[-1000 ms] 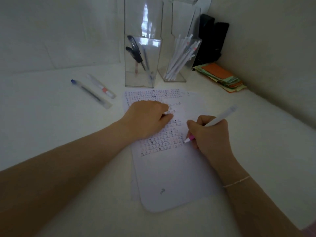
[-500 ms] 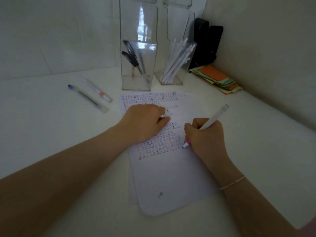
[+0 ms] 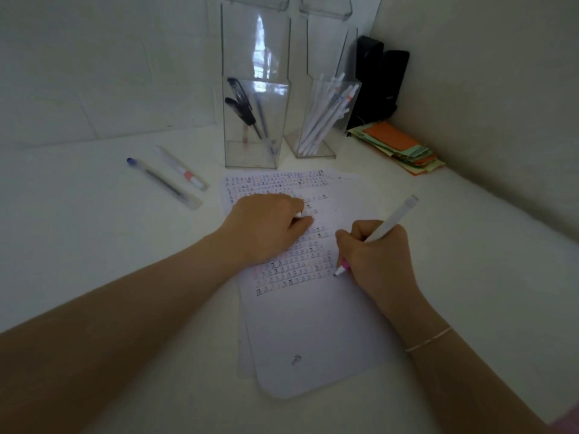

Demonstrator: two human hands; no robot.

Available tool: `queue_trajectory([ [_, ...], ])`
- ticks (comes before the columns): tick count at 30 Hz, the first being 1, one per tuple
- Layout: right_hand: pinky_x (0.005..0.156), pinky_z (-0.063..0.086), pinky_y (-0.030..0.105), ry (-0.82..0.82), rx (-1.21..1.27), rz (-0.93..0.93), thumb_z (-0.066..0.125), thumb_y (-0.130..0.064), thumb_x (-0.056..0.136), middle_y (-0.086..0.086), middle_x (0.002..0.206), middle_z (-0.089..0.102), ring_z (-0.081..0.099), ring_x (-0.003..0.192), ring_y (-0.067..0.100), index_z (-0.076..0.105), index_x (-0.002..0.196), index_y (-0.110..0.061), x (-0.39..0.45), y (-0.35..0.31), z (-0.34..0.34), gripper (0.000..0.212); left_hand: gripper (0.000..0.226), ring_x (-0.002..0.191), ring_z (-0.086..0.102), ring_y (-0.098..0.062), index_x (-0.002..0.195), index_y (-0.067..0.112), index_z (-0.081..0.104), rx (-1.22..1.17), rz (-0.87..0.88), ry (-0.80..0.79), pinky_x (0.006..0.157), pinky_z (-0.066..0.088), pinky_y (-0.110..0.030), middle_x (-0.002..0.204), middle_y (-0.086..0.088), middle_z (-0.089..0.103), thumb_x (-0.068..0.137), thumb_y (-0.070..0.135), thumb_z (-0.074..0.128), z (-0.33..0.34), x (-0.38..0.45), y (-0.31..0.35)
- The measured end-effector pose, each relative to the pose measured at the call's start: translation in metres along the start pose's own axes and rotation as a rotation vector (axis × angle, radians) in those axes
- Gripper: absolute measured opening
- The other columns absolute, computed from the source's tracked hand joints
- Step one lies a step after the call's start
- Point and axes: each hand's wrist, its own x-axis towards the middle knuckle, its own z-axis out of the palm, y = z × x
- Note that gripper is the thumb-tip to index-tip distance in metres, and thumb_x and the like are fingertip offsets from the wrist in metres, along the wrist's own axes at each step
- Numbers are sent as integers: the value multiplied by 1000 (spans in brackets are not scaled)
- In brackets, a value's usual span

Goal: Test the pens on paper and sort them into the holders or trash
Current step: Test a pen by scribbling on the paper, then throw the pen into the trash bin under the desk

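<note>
The pen (image 3: 380,234) sits in the right hand's (image 3: 377,255) grip, its tip on the paper (image 3: 313,333) at the end of a row of marks. Over the last second the tip has barely shifted, so the test stroke is likely still being written and sorting has yet to come. The left hand (image 3: 266,227), fingers curled around something small and white, still pins the sheet. Two pens (image 3: 167,180) lie on the counter (image 3: 78,230), near the holders (image 3: 252,123).
</note>
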Motion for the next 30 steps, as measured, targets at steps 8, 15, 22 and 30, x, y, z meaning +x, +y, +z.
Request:
queue_trajectory([
  [8, 44, 24, 20, 37, -26, -41, 58, 3, 81, 7, 44, 30, 27, 43, 10, 29, 48, -6, -1, -2, 1, 45, 39, 55, 42, -7, 63, 28, 27, -27, -26, 8, 50, 27, -26, 60, 10, 41, 94, 48, 40, -4, -1, 2],
  [15, 59, 57, 24, -73, 741, 395, 69, -12, 82, 8, 66, 66, 64, 59, 15, 60, 76, -1, 31, -23, -8, 15, 38, 59, 48, -11, 65, 27, 30, -81, -52, -5, 56, 38, -27, 60, 9, 44, 93, 50, 43, -6, -1, 2],
  [22, 44, 47, 26, 35, 762, 182, 47, -12, 96, 14, 60, 64, 53, 43, 20, 54, 68, -4, 32, -17, 27, 29, 35, 63, 49, -12, 68, 24, 41, -193, -111, -22, 60, 38, -28, 63, 8, 47, 88, 50, 52, -3, 2, -3],
  [30, 47, 47, 27, -36, 662, 102, 58, -14, 91, 16, 55, 62, 52, 44, 23, 58, 72, 4, 28, -15, 28, 26, 32, 61, 46, -5, 75, 20, 51, -276, -97, -15, 55, 33, -21, 63, 9, 48, 89, 49, 49, -3, 1, -6],
])
